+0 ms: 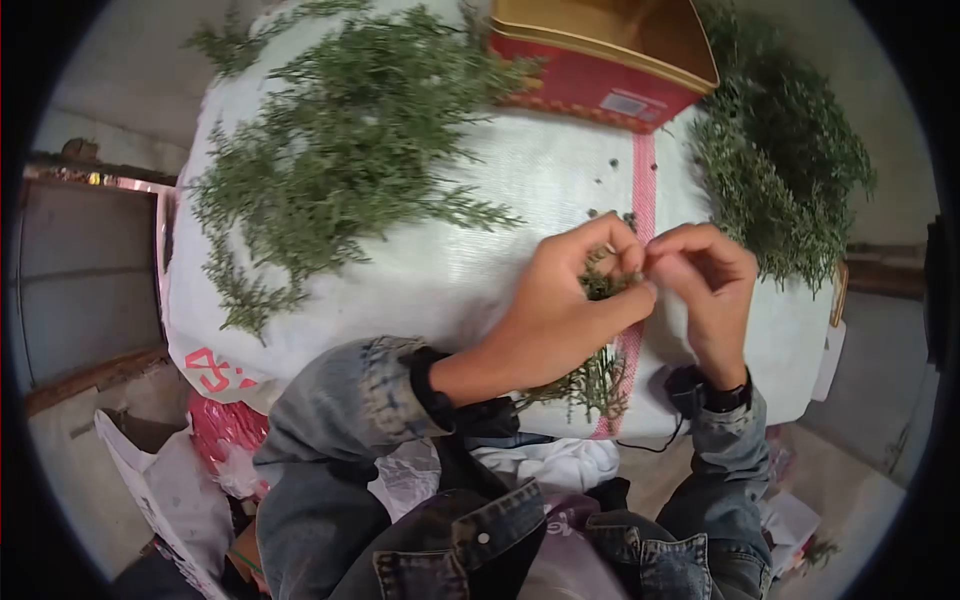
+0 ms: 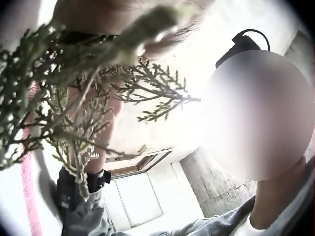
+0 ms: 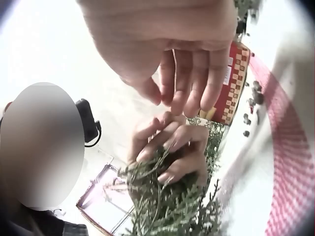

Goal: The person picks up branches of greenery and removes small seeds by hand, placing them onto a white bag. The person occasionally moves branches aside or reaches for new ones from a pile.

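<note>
My left hand (image 1: 560, 310) grips an evergreen sprig (image 1: 597, 385), its scaly leaves hanging below the palm over the pink stripe. The right wrist view shows the left hand (image 3: 172, 147) with its fingers curled round the sprig (image 3: 167, 209). Close up in the left wrist view, the sprig (image 2: 81, 115) shows thin branching twigs. My right hand (image 1: 715, 290) is bent in with thumb and index fingertips together, right at the left fingertips. I cannot tell whether a small piece lies between those right fingertips. Small dark round bits (image 3: 247, 119) lie scattered on the white woven sheet (image 1: 450, 290).
A big heap of evergreen branches (image 1: 350, 150) lies to the left, another heap (image 1: 780, 150) to the right. At the back stands a red tin box (image 1: 590, 95) with a gold inside. Below the sheet's front left corner is a red plastic bag (image 1: 225, 440).
</note>
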